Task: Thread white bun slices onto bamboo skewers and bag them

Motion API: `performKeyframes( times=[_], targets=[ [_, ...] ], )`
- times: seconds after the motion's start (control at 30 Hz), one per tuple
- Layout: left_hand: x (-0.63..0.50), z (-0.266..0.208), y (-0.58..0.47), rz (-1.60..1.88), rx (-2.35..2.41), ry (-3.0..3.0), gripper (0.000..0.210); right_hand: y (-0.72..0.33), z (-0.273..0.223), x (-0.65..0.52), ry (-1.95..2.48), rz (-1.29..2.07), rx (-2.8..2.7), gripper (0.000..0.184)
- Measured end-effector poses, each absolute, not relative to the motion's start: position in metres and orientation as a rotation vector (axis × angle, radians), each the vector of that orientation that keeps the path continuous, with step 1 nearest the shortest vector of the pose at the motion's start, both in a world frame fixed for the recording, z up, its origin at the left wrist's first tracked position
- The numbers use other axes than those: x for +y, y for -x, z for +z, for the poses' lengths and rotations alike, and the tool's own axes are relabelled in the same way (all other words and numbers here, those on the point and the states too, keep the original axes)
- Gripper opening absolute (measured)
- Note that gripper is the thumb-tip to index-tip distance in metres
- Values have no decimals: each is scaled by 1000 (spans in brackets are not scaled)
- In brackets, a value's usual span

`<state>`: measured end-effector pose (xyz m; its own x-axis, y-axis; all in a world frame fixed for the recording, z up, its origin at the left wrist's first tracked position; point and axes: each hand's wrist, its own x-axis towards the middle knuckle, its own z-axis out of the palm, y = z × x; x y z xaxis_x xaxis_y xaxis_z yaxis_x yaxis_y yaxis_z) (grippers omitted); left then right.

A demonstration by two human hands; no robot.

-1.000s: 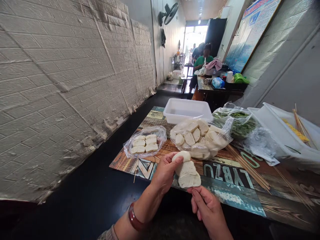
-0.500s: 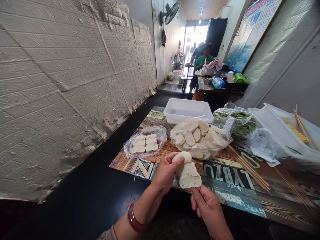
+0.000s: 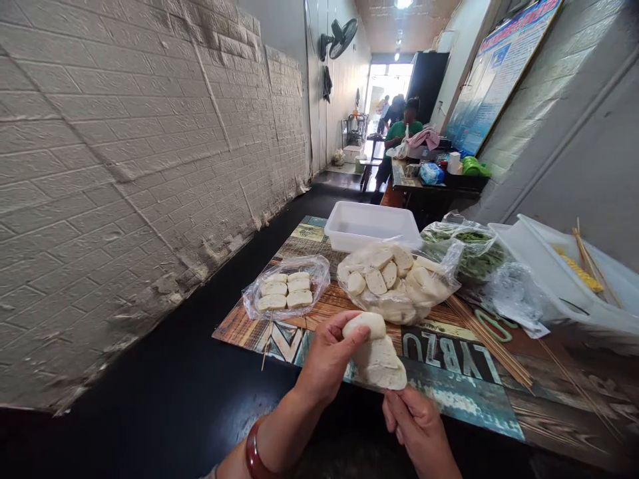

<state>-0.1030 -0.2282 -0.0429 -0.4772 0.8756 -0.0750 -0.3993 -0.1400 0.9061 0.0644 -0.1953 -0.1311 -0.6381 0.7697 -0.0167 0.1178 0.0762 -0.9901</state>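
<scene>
While the left hand (image 3: 332,362) clamps pale slices (image 3: 382,366) above the table's (image 3: 469,407) near edge, the right hand's (image 3: 417,426) fingers pinch together just beneath, on what I can't tell. Beyond, a clear bag (image 3: 450,266) bulges with more pieces (image 3: 382,274); another holds greens (image 3: 476,256); a white bin (image 3: 559,293) holds sticks (image 3: 592,256).

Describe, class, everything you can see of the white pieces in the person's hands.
The pieces are off-white and look soft and doughy. They lie end to end, slanting down toward the right hand. The top one is rounded and smooth; below it the surface is flatter and rougher. The left hand grips the upper part, thumb across it. The right hand's pinched fingers are at the lower edge; contact there is unclear.
</scene>
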Motion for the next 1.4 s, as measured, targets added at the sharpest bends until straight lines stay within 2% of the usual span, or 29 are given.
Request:
performKeyframes(
  times=[0.57,0.73,0.9,1.4],
  targets=[
    [-229,-39,103,1787,1117,-507,36,-66,-130,-189,806,1567,-1956,60],
    [-229,-35,103,1783,1043,-500,50,-67,-130,-186,828,1596,-1977,61],
    [-229,-37,102,1769,1119,-510,38,-66,-130,-185,836,1528,-1973,60],
    [-229,-39,103,1745,1149,-557,33,-62,-127,-185,871,1597,-1896,52]
  ],
)
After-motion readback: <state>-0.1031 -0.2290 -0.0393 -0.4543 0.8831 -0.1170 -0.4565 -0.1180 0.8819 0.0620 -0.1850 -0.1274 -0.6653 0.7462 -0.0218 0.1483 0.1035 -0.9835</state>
